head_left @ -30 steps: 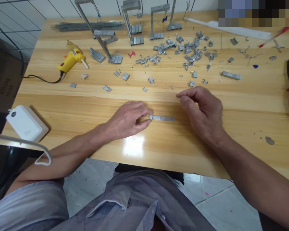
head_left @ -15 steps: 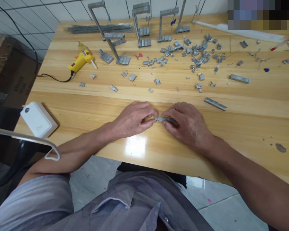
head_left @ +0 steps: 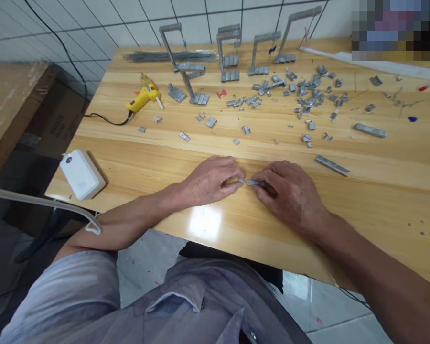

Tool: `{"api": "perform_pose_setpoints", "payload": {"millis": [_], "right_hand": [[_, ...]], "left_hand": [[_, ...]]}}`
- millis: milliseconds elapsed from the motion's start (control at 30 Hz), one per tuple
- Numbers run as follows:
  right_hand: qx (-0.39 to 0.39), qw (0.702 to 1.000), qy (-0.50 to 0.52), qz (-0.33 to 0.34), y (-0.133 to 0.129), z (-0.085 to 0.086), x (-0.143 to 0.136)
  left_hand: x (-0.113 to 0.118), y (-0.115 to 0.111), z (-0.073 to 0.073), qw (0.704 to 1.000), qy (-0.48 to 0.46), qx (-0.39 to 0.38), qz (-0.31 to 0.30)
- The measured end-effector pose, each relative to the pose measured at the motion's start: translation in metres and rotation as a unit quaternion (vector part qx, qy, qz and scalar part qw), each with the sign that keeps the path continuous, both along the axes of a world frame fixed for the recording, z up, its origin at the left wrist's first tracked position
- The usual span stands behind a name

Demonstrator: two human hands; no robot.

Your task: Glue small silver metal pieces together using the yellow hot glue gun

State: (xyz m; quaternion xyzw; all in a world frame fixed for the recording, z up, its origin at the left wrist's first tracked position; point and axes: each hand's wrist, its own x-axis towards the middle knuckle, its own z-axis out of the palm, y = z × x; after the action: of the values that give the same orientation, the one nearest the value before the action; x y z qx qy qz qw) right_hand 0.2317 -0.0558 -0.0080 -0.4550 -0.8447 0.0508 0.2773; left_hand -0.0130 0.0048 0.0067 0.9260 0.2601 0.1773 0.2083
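Observation:
My left hand point(head_left: 215, 180) pinches a small grey metallic piece point(head_left: 241, 180) between thumb and fingertips. Just to its right, my right hand point(head_left: 290, 191) grips a grey metallic strip point(head_left: 252, 182), its short end sticking out toward the left hand. A narrow gap separates the two pieces. Both hands rest low over the front of the wooden table point(head_left: 157, 162). Most of the strip is hidden in the right hand. Beyond that hand lies another grey strip point(head_left: 332, 166), with a similar one point(head_left: 370, 130) farther back.
Small grey pieces point(head_left: 310, 91) are scattered across the table's middle. Several angled grey stands point(head_left: 229, 52) are at the back by the tiled wall. A yellow glue gun point(head_left: 143, 98) lies at left, its cord trailing off the edge. Nearer sits a white box-shaped device point(head_left: 81, 174).
The small piece in my left hand has come apart from the strip in my right hand, leaving a gap. The whole view has shifted, so everything appears farther right.

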Motion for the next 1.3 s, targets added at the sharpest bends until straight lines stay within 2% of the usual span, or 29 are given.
{"api": "perform_pose_setpoints", "payload": {"millis": [267,533,1000,1167,1300], "right_hand": [[-0.001,1.000,-0.002,-0.006,0.0001,-0.0030,0.0029],[0.014,1.000,0.015,-0.020,0.0015,-0.0002,0.0070],[-0.007,1.000,-0.012,-0.020,0.0006,-0.0010,0.0071],[-0.029,0.999,-0.018,-0.022,0.0006,0.0001,0.0078],[-0.029,0.999,-0.016,-0.019,0.0004,0.0008,0.0081]], "left_hand": [[0.0002,-0.0005,0.0014,1.000,-0.013,-0.022,0.017],[-0.0018,0.0018,0.0003,1.000,-0.021,0.013,0.009],[-0.0029,0.0031,-0.0015,1.000,-0.020,0.019,0.000],[-0.0032,0.0033,-0.0017,1.000,-0.015,0.014,0.014],[-0.0038,0.0041,-0.0004,0.999,-0.004,0.012,0.053]]}}
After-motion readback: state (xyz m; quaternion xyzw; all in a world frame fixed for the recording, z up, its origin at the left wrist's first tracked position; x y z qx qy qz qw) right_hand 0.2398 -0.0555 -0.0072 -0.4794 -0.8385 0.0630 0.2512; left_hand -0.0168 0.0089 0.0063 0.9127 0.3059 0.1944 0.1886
